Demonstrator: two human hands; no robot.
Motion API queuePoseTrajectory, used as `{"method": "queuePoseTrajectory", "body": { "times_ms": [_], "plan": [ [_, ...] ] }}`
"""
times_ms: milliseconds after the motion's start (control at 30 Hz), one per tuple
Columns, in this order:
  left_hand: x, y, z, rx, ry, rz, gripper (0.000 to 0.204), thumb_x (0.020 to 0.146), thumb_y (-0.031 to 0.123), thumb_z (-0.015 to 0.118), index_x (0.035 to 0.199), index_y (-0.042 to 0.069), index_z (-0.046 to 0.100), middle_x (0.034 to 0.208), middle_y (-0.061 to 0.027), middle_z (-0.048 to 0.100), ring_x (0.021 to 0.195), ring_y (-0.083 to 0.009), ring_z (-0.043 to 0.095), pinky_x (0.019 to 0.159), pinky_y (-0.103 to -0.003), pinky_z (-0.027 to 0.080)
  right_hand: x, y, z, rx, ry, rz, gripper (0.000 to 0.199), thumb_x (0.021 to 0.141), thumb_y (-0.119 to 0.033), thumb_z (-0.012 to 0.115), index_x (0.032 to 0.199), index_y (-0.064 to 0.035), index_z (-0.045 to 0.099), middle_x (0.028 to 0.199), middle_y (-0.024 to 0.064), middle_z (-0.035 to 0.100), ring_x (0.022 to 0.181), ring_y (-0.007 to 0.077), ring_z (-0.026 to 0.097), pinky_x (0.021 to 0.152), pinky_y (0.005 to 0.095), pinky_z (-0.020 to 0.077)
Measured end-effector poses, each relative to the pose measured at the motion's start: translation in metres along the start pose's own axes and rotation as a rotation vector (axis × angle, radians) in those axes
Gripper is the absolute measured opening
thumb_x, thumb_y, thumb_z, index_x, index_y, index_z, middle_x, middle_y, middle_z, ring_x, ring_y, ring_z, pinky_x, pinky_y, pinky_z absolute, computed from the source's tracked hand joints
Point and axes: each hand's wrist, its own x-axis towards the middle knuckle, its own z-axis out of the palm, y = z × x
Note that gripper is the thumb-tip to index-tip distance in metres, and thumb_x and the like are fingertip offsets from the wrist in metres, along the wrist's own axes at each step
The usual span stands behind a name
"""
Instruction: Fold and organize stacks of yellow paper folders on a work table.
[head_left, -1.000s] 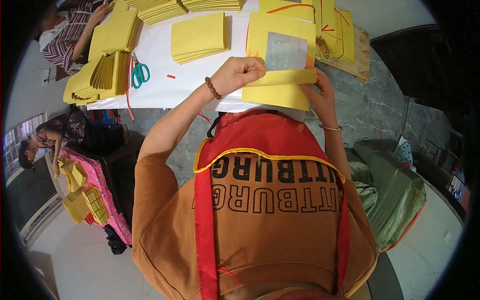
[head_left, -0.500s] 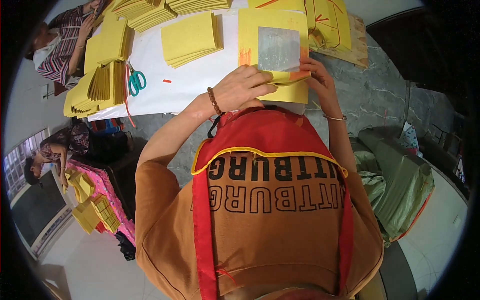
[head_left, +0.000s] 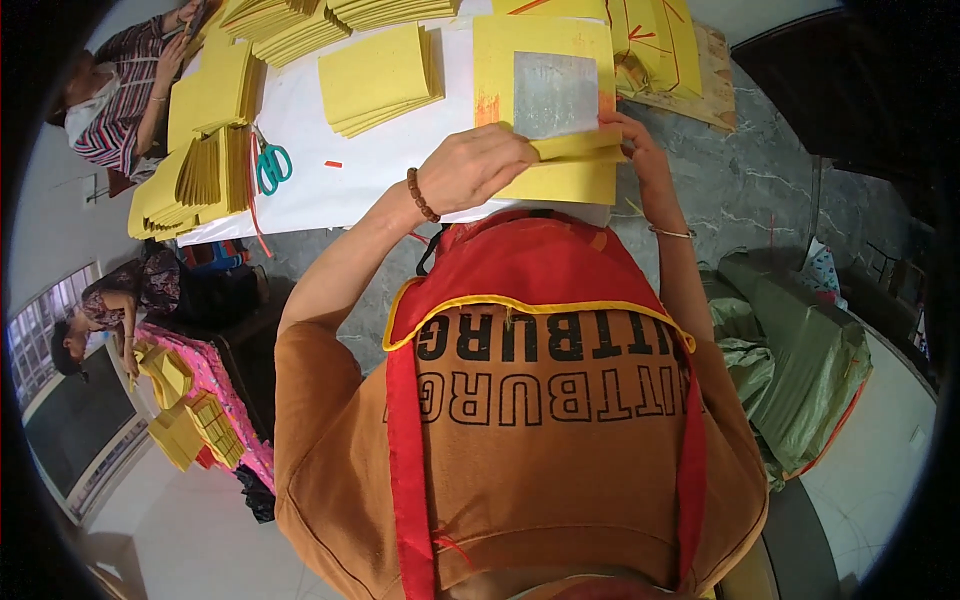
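Observation:
A yellow paper sheet [head_left: 492,70] with a grey-silver square [head_left: 555,95] and orange smears lies at the table's near edge. Its near part is raised in a folded strip [head_left: 580,148] above more yellow paper [head_left: 575,185]. My left hand [head_left: 475,170], a beaded bracelet at its wrist, pinches the left end of this strip. At the other end, the fingers of my right hand [head_left: 640,150] are closed on the strip's edge; a thin bangle circles that wrist.
Left of the sheet lies a small stack of yellow paper [head_left: 380,80]. Teal-handled scissors [head_left: 272,165] and a red scrap [head_left: 333,163] rest on the white table cover [head_left: 330,205]. Yellow stacks [head_left: 215,90] line the far left, near a person in stripes [head_left: 120,85]. Another person [head_left: 125,300] works lower left.
The folded strip has lifted and straightened, standing flatter across the sheet. My left hand has shifted slightly left, its fingers drawn together; my right hand stays at the right edge.

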Motion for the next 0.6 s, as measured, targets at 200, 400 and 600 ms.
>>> {"method": "queuePoseTrajectory", "body": {
  "times_ms": [200, 400, 600],
  "plan": [
    [0.006, 0.005, 0.0, -0.079, 0.034, -0.207, 0.017, 0.083, 0.01, 0.054, 0.099, 0.006, 0.058, 0.089, -0.0089, 0.059, 0.075, -0.0258, 0.058, 0.063, -0.033, 0.049, -0.002, 0.005, 0.012, -0.2, 0.092, -0.03, 0.028, 0.079, -0.009, 0.063, 0.107, -0.0057, 0.058, 0.12, 0.006, 0.049, 0.114, 0.0171, 0.045, 0.095, 0.0312, 0.0348],
    [0.005, 0.01, -0.005, 0.155, -0.172, 0.06, 0.038, 0.075, 0.014, 0.064, 0.112, 0.012, 0.056, 0.108, -0.008, 0.054, 0.092, -0.0238, 0.053, 0.078, -0.035, 0.044, 0.0, 0.004, 0.012, -0.137, 0.094, -0.014, 0.022, 0.079, -0.006, 0.064, 0.1, -0.0073, 0.06, 0.116, 0.0025, 0.051, 0.107, 0.0136, 0.048, 0.088, 0.028, 0.0385],
    [0.003, 0.008, -0.003, 0.134, -0.271, 0.003, 0.061, 0.063, 0.026, 0.072, 0.119, 0.013, 0.052, 0.121, -0.0105, 0.049, 0.099, -0.0252, 0.047, 0.086, -0.036, 0.039, 0.001, 0.001, 0.011, -0.147, 0.113, 0.034, 0.022, 0.078, -0.006, 0.065, 0.099, -0.0078, 0.06, 0.114, 0.0008, 0.052, 0.104, 0.0122, 0.049, 0.085, 0.0271, 0.0389]
  ]
}}
